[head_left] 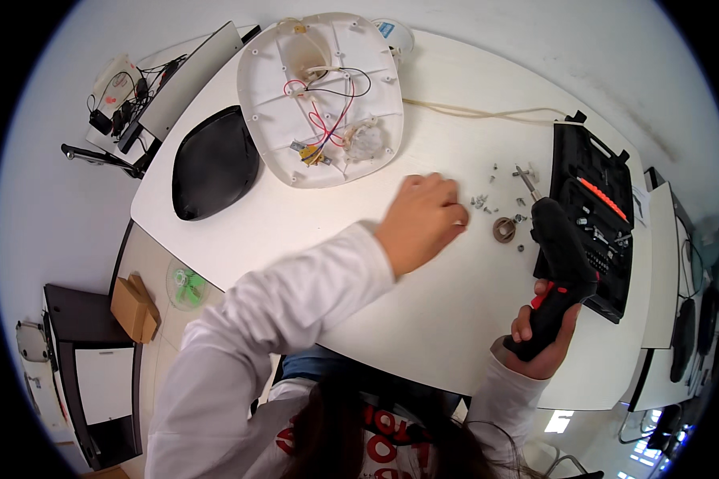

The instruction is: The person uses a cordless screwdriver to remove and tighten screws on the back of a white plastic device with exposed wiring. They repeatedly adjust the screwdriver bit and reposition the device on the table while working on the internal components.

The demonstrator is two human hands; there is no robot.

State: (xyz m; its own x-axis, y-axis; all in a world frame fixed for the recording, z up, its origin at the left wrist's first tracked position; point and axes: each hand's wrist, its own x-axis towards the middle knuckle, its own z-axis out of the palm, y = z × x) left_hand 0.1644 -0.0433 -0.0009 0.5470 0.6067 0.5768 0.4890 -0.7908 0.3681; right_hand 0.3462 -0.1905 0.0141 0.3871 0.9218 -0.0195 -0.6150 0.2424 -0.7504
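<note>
In my right hand [547,335] is a black cordless screwdriver [563,243] with red accents, its metal bit pointing away from me. My left hand [425,219] hovers over the middle of the table, fingers curled together; whatever they may hold is hidden. Just right of it lie several loose screws [480,203] and a brownish ring-shaped part [504,230]. Beyond my left hand rests a white plastic housing [268,108], inner side up, showing red, black and blue wires [327,120], a small yellow component [311,155] and a round translucent part [364,141].
A black curved cover [216,168] lies left of the housing on the white table [423,319]. At the right stands an open black tool case [571,160] with bits and an orange strip [602,199]. A pale cable [487,110] crosses the far side. A cardboard box [134,309] sits on the floor.
</note>
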